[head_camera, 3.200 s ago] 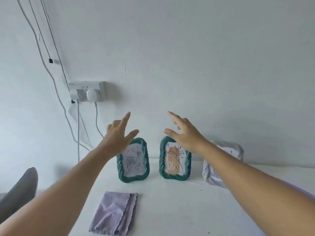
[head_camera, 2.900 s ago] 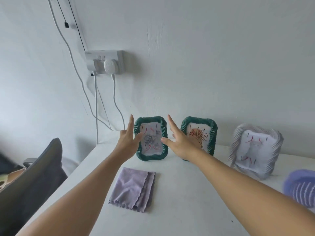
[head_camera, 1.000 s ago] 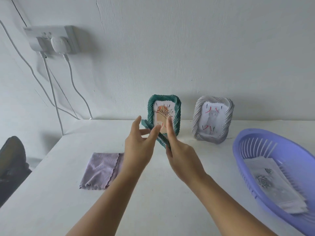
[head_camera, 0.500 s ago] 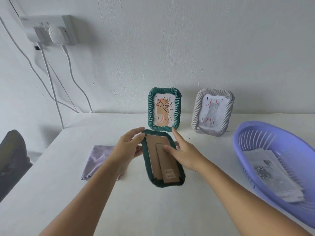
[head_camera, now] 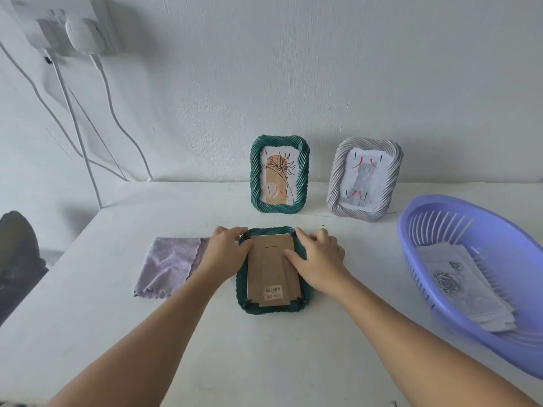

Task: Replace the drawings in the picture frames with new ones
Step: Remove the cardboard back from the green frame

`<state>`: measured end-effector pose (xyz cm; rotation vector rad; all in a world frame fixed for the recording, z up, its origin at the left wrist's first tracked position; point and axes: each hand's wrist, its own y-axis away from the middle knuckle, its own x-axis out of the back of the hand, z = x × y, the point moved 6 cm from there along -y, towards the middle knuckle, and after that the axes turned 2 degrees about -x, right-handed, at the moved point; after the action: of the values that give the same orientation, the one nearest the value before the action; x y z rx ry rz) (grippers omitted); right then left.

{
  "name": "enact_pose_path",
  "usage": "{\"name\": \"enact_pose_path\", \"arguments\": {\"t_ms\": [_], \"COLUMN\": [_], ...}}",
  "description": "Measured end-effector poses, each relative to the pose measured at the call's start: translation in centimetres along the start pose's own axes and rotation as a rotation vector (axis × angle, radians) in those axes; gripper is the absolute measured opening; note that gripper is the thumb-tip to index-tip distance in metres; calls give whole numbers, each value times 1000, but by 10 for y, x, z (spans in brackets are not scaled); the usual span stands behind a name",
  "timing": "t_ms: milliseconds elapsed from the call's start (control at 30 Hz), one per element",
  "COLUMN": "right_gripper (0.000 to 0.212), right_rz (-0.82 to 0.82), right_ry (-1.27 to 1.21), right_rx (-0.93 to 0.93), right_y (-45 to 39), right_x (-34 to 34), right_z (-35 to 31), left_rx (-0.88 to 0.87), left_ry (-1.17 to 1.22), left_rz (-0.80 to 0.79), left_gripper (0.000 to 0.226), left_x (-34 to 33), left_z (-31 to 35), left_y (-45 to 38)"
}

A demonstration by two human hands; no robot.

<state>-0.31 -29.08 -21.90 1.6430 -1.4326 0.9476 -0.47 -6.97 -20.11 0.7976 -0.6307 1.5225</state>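
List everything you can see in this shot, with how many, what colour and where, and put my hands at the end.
face-down frame: 1, dark green with brown card back, flat on the table, centre
standing green frame: 1, dark green, plant drawing inside, upright near the wall
grey frame: 1, pale grey, cat drawing inside, upright right of the green one
cloth: 1, lilac, folded, left of the face-down frame
basket: 1, lilac-blue plastic, right edge of the table
drawings: a stack, count unclear, white-grey paper, inside the basket
table: 1, white
socket: 1, white, on the wall upper left, cables hanging
left hand: holds the face-down frame's left edge
right hand: holds its right edge, thumb on the card back
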Motion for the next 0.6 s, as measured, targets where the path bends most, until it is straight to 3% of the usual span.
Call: {"name": "enact_pose_path", "arguments": {"t_ms": [367, 600], "right_gripper": [36, 23], "right_rz": [151, 260], "right_ry": [-248, -240], "right_rx": [-178, -232], "right_y": [-24, -24], "right_x": [9, 7], "right_z": [7, 3], "left_rx": [27, 14], "left_ry": [153, 129], "left_rz": [185, 151], "left_gripper": [29, 29], "left_x": [-1, -4], "left_z": [-9, -18], "left_y": [-9, -14]}}
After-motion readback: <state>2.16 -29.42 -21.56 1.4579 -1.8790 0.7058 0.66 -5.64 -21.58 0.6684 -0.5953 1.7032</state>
